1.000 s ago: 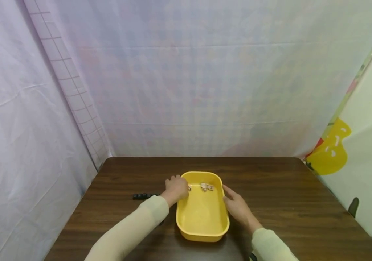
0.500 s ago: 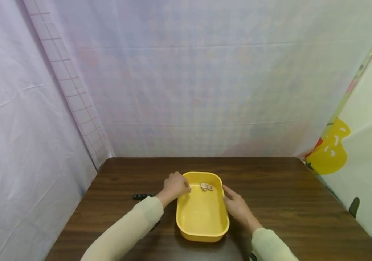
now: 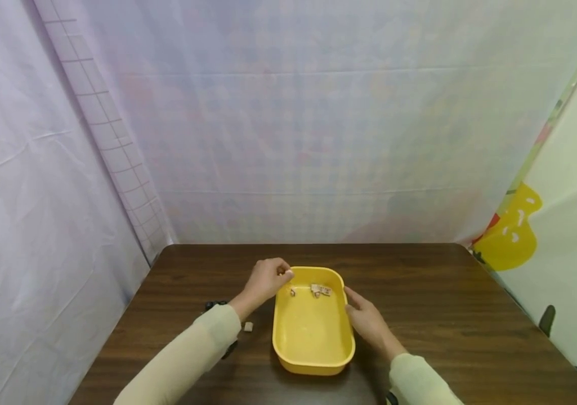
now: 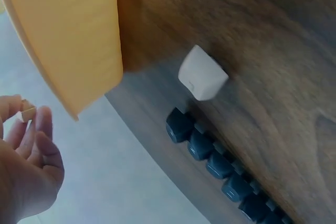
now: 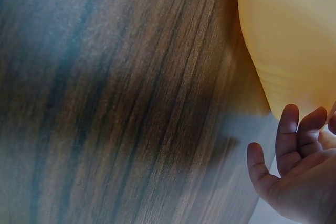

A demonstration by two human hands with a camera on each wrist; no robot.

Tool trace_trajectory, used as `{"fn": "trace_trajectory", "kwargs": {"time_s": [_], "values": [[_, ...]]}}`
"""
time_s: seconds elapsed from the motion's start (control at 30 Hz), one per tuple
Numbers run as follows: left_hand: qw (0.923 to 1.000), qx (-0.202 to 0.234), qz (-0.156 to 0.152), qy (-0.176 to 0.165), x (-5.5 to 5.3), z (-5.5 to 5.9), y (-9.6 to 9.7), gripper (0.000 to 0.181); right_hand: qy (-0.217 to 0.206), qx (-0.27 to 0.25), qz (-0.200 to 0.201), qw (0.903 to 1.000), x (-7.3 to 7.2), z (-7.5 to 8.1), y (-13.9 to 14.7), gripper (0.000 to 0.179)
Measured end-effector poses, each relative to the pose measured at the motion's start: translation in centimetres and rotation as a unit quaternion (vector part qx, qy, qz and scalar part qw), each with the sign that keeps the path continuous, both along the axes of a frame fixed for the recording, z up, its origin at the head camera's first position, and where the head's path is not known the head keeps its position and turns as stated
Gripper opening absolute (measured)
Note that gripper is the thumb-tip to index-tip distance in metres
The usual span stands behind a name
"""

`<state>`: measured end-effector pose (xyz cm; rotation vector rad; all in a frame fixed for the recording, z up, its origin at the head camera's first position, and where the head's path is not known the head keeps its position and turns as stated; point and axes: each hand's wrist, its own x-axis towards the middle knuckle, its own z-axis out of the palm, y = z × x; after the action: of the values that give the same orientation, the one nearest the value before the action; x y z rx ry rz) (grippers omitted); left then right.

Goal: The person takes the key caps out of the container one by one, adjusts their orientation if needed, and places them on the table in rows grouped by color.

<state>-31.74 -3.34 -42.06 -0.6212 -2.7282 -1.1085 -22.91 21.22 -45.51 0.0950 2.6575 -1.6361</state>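
Observation:
My left hand (image 3: pixel 270 277) is raised at the far left corner of a yellow plastic bin (image 3: pixel 313 332). Its thumb and fingertips pinch a small pale keycap-like piece (image 4: pixel 27 111). My right hand (image 3: pixel 371 322) holds the bin by its right rim, with the fingers (image 5: pixel 287 137) bent against the outer wall and the little finger away from it. Inside the bin, several small pale pieces with reddish marks (image 3: pixel 320 291) lie together near the far wall, and one more small piece (image 3: pixel 293 292) sits to their left.
On the brown table (image 3: pixel 420 287), left of the bin, lies a pale keycap-shaped piece (image 4: pixel 202 74). A row of dark keycap-shaped pieces (image 4: pixel 220 165) stands beside it, partly covered by my left sleeve (image 3: pixel 192 349) in the head view. Light cloth (image 3: pixel 318 140) hangs behind the table.
My left hand has come up out of the bin and moved toward its far left corner. A small piece shows in the bin where it was. My right hand stays put.

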Motion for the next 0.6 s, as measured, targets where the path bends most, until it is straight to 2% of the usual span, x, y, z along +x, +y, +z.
{"fn": "trace_trajectory", "kwargs": {"time_s": [0.2,0.3,0.43,0.6], "values": [[0.9997,0.020,-0.002,-0.012,0.6,0.3,-1.3,0.023,0.003,0.004,0.001,1.0000,0.0,0.1,0.0,0.052],[0.9997,0.023,-0.008,-0.002,1.0,0.3,-2.2,0.027,0.004,0.002,0.002,1.0000,0.1,0.1,0.0,0.052],[0.9993,0.033,-0.016,0.006,1.7,0.1,-3.6,0.023,0.010,-0.006,0.002,0.9999,0.0,0.0,0.1,0.052],[0.9994,0.033,-0.012,-0.004,2.6,-0.5,-5.7,0.020,0.010,-0.011,0.001,0.9999,0.0,-0.2,0.1,0.051]]}}
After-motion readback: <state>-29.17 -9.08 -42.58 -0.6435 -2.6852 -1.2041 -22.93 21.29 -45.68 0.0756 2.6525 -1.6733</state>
